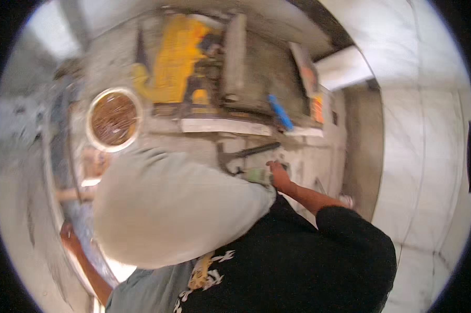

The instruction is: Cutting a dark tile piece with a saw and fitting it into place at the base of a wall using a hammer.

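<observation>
My right hand (279, 175) reaches forward from a black sleeve, its fingers closed on a small green and white object (257, 175). Just beyond it on the grey floor lies a hammer-like tool with a dark handle (247, 152). At the lower left, my left hand (68, 236) is blurred and rests against a long grey edge (84, 219); its fingers cannot be made out. A large pale grey rounded bulk of cloth (167, 206) hides the space between my two hands.
A white bucket of brown liquid (114, 119) stands at the left. Behind it sit a yellow machine (177, 57), a grey slab (234, 55), a blue-handled tool (280, 112) and a white tile strip (225, 126). Pale marble wall (428, 130) rises on the right.
</observation>
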